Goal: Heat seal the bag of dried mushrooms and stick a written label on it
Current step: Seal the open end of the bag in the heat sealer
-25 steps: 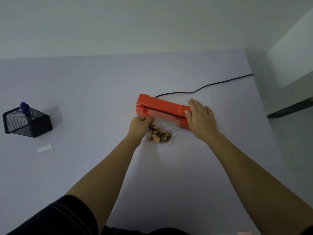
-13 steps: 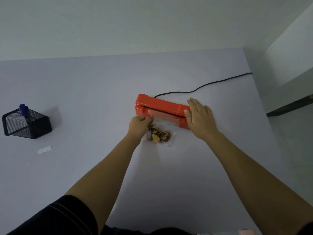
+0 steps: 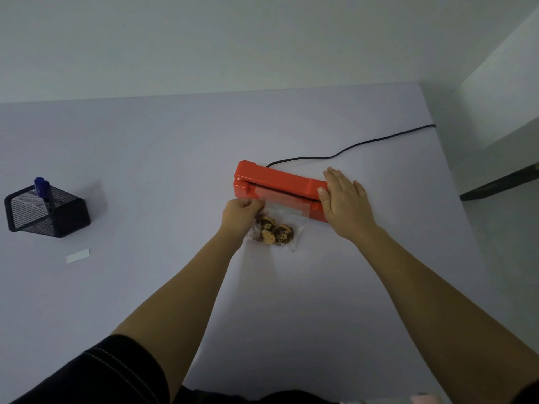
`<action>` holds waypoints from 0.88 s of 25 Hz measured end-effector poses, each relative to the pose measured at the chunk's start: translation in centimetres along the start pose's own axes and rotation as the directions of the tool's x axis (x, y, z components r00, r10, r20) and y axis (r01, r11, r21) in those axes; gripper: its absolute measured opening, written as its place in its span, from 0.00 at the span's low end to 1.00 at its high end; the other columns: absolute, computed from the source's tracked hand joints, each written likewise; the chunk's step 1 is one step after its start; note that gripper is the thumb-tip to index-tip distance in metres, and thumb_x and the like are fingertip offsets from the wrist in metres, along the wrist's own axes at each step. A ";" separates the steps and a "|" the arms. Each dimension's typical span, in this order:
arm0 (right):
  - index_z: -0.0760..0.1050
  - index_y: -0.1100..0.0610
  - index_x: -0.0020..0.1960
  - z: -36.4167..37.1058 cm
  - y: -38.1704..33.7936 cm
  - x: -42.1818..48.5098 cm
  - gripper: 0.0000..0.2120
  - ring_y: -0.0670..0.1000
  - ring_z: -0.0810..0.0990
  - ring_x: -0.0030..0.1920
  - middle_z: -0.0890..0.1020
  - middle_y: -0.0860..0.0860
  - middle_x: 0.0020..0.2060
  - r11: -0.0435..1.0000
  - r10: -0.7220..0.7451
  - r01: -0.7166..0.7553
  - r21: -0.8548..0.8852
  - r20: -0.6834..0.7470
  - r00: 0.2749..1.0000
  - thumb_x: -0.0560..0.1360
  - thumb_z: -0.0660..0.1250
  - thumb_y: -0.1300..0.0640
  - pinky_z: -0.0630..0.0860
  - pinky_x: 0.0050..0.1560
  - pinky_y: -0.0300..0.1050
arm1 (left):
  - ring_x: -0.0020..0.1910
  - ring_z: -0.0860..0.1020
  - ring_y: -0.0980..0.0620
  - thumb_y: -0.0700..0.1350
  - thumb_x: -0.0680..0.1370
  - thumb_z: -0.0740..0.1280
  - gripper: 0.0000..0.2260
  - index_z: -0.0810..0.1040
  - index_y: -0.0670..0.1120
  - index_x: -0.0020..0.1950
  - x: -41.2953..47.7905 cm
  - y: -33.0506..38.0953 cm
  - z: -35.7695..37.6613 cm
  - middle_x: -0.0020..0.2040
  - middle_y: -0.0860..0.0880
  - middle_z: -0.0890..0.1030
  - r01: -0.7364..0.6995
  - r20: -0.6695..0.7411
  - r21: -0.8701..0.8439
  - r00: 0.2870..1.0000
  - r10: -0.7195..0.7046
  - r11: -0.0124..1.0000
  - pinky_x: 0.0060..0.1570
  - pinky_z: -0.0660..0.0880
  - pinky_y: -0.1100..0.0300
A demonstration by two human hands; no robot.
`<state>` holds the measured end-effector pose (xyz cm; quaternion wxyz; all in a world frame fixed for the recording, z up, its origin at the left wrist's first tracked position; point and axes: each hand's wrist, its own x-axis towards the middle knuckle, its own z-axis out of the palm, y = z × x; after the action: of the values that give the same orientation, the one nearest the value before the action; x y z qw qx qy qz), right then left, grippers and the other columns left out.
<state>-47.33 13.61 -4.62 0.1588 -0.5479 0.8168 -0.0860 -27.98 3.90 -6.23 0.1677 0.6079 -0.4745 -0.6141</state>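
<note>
At centre frame, your right hand (image 3: 345, 204) lies flat, fingers extended and released, palm down on the right end of the orange plastic heat sealer (image 3: 277, 186), whose long lid sits lowered over the mouth of the clear plastic bag of dried mushrooms (image 3: 274, 231). Your left hand (image 3: 240, 212) has its grip pinched on the bag's upper left corner, just beside the sealer's left end, fingers curled tight on the film. The bag's open edge is tucked into the slot along the sealer's near side, while its lower half, holding the brown round mushroom pieces, lies on the pale lilac surface (image 3: 175, 158) just below the machine, between your two wrists. A thin black power cord (image 3: 350, 148) runs from the back of the sealer toward the upper right edge of the surface. At far left of the frame, well apart from your hands, a black wire-mesh pen holder (image 3: 48, 212) stands with a blue-capped marker (image 3: 42, 189) upright inside it. Just below the holder, a small white rectangular paper label (image 3: 78, 256) lies flat and blank-looking on the surface. Your dark sleeve (image 3: 96, 374) fills the lower left corner.
</note>
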 end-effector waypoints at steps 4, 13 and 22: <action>0.56 0.59 0.73 0.1 0.1 0.1 0.24 0.53 0.56 0.75 0.61 0.55 0.74 1.000 -0.002 0.002 0.007 -0.015 1.000 0.81 0.46 0.48 0.51 0.73 0.56 | 0.33 0.78 0.57 0.46 0.76 0.67 0.09 0.81 0.42 0.40 0.1 0.0 0.1 0.34 0.50 0.81 0.003 0.000 0.000 1.000 -0.003 1.000 0.35 0.72 0.66; 0.57 0.59 0.73 0.2 0.1 0.1 0.24 0.53 0.56 0.75 0.61 0.55 0.74 1.000 -0.002 0.002 0.017 -0.018 1.000 0.81 0.47 0.49 0.52 0.73 0.56 | 0.26 0.77 0.63 0.46 0.76 0.67 0.10 0.81 0.39 0.42 0.2 0.0 0.0 0.32 0.51 0.80 0.004 -0.007 0.010 1.000 -0.004 1.000 0.31 0.72 0.70; 0.57 0.59 0.73 0.2 0.1 0.1 0.24 0.53 0.56 0.75 0.60 0.55 0.74 0.999 -0.004 0.005 0.033 -0.034 0.999 0.81 0.47 0.49 0.51 0.73 0.56 | 0.33 0.78 0.56 0.46 0.76 0.67 0.09 0.81 0.43 0.39 0.1 0.1 0.0 0.34 0.50 0.81 -0.005 0.004 -0.002 1.000 0.005 1.000 0.36 0.72 0.65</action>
<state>-47.37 13.56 -4.85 0.1541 -0.5454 0.8166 -0.1093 -28.00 3.77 -6.21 0.1690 0.6053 -0.4757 -0.6155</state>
